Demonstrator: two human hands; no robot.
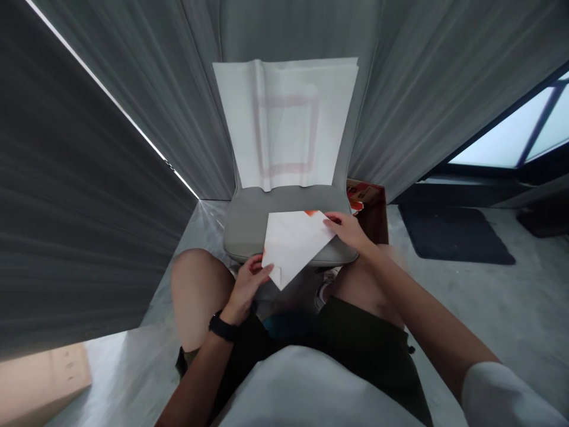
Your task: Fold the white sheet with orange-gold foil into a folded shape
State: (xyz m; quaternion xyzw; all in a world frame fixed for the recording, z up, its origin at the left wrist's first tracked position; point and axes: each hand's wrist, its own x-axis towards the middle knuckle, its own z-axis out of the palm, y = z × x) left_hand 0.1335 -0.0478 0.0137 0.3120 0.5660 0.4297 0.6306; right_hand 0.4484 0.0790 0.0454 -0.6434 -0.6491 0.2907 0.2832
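Note:
A folded sheet of white paper (296, 240) with orange-red marks along its edges is held between my hands, over the front of the grey chair seat (246, 222). My left hand (251, 279) pinches its lower left edge, close to a small turned-over corner. At the upper right corner, the fingers and thumb of my right hand (347, 228) grip the paper. Propped against the chair's backrest stands a larger white paper sheet (288, 130), creased upright on its left side, with a faint reddish rectangle showing on it.
Grey curtains (418, 77) hang on both sides of the chair. A red-brown box (373, 204) stands behind the chair's right side. On the floor lie a dark mat (453, 234) at right and a cardboard box (44, 379) at lower left. My knees flank the seat.

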